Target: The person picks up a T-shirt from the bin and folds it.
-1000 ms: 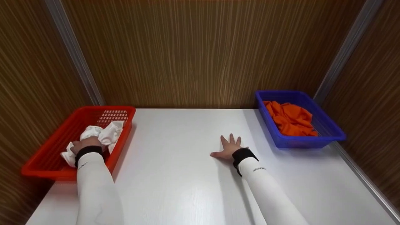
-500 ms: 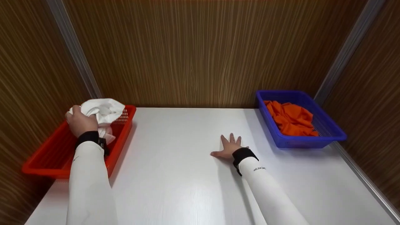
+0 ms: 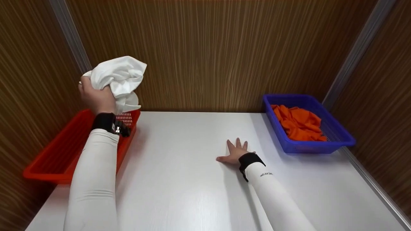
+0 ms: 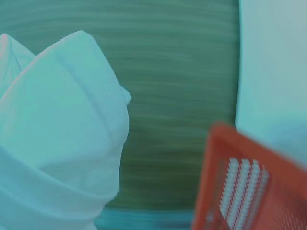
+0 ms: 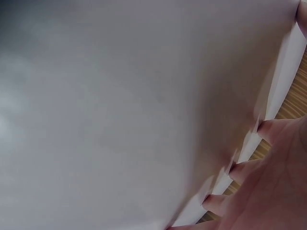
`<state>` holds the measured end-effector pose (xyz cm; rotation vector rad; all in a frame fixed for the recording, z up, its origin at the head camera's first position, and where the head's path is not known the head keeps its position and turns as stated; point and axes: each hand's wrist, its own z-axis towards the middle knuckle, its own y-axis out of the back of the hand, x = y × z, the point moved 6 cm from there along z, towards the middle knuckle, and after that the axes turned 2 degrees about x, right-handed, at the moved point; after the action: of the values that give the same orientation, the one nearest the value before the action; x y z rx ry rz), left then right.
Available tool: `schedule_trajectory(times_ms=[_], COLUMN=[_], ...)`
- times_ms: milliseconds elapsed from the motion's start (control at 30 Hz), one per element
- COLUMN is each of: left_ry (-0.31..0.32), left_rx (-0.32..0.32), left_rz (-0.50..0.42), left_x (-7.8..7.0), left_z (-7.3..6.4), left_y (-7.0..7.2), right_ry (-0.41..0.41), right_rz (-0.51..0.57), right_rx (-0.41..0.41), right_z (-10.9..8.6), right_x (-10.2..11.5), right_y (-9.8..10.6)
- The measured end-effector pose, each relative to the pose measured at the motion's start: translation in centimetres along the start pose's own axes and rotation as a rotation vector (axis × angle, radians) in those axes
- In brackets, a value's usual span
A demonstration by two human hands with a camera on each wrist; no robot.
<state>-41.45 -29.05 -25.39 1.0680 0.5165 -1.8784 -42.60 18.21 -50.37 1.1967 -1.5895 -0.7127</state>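
A crumpled white cloth (image 3: 120, 75) hangs bunched in my left hand (image 3: 99, 98), raised above the back part of the red basket (image 3: 51, 170). Its folds fill the left side of the left wrist view as a pale cloth (image 4: 67, 115), and the fingers there are hidden. My right hand (image 3: 236, 154) rests on the white table with its fingers spread. In the right wrist view the fingertips of that hand (image 5: 268, 177) touch the tabletop. To its right stands a blue basket (image 3: 316, 146) with a crumpled orange cloth (image 3: 298, 123) inside.
The white table (image 3: 179, 160) stretches between the two baskets. Wood-patterned panels (image 3: 205, 54) enclose it at the back and on both sides. Part of the red basket's inside is hidden behind my left arm.
My left hand has gripped the white cloth and lifted it out of the red basket, up and slightly to the right. My right hand stays in place.
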Motion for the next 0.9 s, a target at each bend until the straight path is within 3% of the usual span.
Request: schedule_trajectory(times_ms=[233, 400, 567, 767, 900], left_ry=[-0.175, -0.259, -0.278, -0.197, -0.133], left_rx=[0.069, 0.155, 0.261, 0.364, 0.396], left_rz=[-0.143, -0.178, -0.214, -0.164, -0.134], left_x=[-4.1, -5.3, -3.9, -0.2, 1.7], left_z=[-3.0, -6.7, -11.5, -16.8, -19.6], left_y=[-3.2, -5.9, -8.5, -11.0, -12.2], right_ry=[0.005, 0.009, 0.010, 0.020, 0.127], right_rz=[-0.009, -0.009, -0.008, 0.047, 0.191], right_rx=[-0.010, -0.026, -0.017, 0.000, -0.021], right_z=[-0.9, -1.5, -1.3, -0.5, -0.7], right_x=[0.5, 0.9, 0.9, 1.1, 3.1], right_y=[0.3, 0.8, 0.9, 0.6, 0.3])
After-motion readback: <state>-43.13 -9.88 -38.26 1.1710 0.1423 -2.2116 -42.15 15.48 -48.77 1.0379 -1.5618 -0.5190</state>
